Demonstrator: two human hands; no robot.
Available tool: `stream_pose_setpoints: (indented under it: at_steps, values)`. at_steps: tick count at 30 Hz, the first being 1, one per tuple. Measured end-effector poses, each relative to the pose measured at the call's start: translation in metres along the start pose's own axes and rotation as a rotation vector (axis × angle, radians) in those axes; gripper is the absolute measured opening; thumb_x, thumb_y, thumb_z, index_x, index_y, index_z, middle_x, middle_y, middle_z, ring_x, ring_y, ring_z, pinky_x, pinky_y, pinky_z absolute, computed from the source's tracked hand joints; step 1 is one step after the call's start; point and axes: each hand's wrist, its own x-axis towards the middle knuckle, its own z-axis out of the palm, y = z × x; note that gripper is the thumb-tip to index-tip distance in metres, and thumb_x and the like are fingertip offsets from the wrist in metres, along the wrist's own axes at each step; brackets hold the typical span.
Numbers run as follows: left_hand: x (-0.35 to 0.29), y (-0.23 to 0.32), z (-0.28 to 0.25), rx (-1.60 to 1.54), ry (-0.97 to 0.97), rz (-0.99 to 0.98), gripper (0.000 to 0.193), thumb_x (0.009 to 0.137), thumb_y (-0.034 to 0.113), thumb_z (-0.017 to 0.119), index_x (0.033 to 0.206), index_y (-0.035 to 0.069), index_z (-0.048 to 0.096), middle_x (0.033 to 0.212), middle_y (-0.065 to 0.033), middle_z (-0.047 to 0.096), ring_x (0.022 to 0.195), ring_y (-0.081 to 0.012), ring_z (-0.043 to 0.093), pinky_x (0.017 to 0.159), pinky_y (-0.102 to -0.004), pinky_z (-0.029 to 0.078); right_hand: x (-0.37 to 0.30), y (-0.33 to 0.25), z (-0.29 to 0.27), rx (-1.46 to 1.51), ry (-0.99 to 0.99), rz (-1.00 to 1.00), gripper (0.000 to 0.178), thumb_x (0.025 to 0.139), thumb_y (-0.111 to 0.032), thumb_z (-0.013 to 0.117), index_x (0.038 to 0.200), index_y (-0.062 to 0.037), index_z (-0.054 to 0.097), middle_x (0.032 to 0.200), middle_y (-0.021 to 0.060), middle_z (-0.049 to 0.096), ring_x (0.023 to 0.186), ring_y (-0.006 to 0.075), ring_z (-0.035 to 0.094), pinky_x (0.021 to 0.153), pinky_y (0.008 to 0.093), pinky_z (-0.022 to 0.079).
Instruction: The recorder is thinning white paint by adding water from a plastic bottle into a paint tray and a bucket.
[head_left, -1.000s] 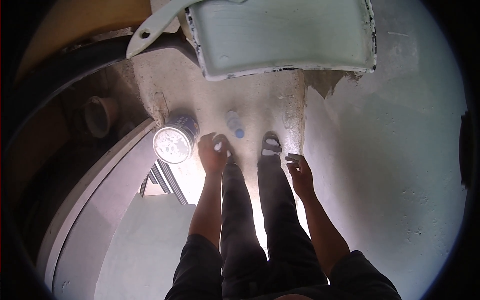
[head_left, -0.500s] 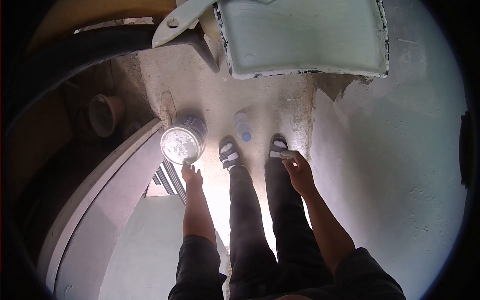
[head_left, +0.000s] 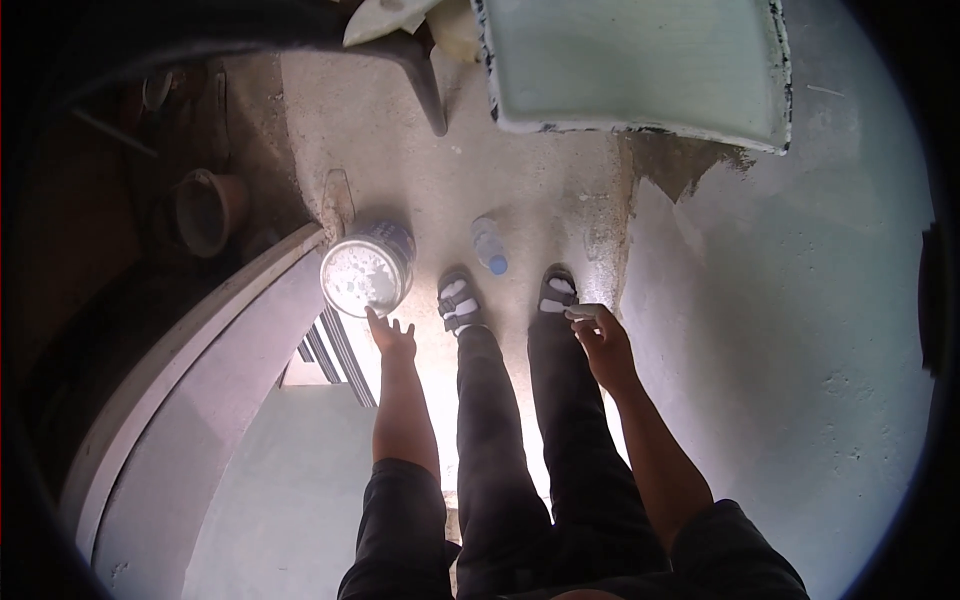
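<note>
Left hand [head_left: 392, 338] open, fingers spread, just short of lidded paint tin [head_left: 366, 272] — likely heavy, rigid; grip under rim; right hand [head_left: 603, 345] loosely curled, empty.

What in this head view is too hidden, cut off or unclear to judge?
- Right hand: curled fingers hide whether it holds anything.
- Paint bucket: glare hides whether a lid covers it.
- Tray: top cut off by the picture edge.
- Pot: inside lost in shadow.
</note>
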Motion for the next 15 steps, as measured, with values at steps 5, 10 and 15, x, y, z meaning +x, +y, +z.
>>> stream_pose_setpoints:
  at_steps: [5,10,15]
  values:
    - [0.018,-0.007,-0.02,0.032,-0.109,-0.024,0.075,0.097,0.051,0.045,0.158,0.023,0.013,0.165,-0.0105,0.005,0.152,-0.0314,0.005,0.118,-0.0589,0.012,-0.007,-0.006,0.012,0.003,-0.021,-0.013,0.021,0.094,-0.009,0.056,0.114,-0.0021,0.06,0.111,0.0087,0.069,0.091,0.0161,0.061,0.083,0.0316,0.05]
    - [0.011,-0.002,-0.008,-0.046,-0.031,-0.023,0.085,0.092,0.058,0.051,0.158,0.025,0.008,0.165,-0.0106,0.0,0.152,-0.0325,0.003,0.118,-0.0603,0.008,-0.007,-0.011,0.015,0.011,-0.043,0.005,0.022,0.095,-0.012,0.054,0.114,-0.0024,0.06,0.113,0.0085,0.069,0.094,0.0155,0.062,0.082,0.0298,0.049]
    - [0.023,0.009,-0.035,0.037,-0.061,-0.035,0.068,0.1,0.041,0.048,0.157,0.02,0.019,0.159,-0.0193,0.023,0.146,-0.0319,0.027,0.118,-0.0486,0.021,-0.008,-0.018,0.015,0.068,-0.076,-0.017,0.024,0.097,-0.016,0.052,0.117,-0.0028,0.057,0.114,0.0098,0.068,0.096,0.0168,0.063,0.085,0.0323,0.049]
